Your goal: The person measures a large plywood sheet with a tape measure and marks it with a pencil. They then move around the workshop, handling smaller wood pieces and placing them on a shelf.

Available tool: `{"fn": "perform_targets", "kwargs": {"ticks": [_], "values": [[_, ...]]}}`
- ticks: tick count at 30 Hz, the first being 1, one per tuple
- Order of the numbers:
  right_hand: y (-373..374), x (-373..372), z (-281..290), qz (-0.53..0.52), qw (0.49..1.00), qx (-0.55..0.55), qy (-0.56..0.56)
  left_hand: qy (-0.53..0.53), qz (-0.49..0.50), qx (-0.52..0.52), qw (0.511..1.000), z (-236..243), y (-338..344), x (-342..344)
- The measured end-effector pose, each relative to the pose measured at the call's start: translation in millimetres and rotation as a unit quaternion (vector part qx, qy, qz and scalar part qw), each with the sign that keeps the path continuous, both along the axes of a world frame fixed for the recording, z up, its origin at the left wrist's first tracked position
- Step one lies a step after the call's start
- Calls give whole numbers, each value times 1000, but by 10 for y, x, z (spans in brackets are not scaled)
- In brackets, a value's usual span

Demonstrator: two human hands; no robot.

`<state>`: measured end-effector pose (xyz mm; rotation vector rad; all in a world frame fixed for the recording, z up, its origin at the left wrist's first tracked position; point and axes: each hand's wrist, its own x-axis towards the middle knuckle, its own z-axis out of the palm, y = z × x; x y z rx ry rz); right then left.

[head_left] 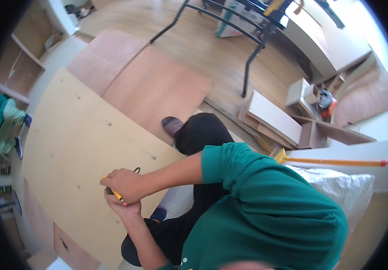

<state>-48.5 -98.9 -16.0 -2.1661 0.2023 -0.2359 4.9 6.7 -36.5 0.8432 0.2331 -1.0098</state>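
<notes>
In front of me lies a large pale wooden board with several small marks or fittings on its face. Over its near right part my two hands are close together, touching. My right hand is closed round a slim yellow and black tool with a red end; its exact kind cannot be made out. A small black loop shows beside this hand. Below it, my left hand is closed, its fingers mostly hidden under the right hand and the tool. What it grips, if anything, is hidden.
Reddish plywood sheets lie beyond the board. A black metal stand rises at the back. Right, there are stacked panels, a yellow-handled broom and a plastic sack. A person in green appears at far left.
</notes>
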Motion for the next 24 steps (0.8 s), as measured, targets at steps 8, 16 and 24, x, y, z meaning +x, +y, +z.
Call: {"fn": "perform_targets", "kwargs": {"ticks": [8,16,24], "values": [[-75,-33,16,13,998,8,-57,77,83,8,994,-47,-78,-80],[2,-20,265,24,999,5,-25,121,98,20,988,136,-54,-144],[-45,-43,196,27,999,16,-24,109,100,20,989,41,-55,-123]]}}
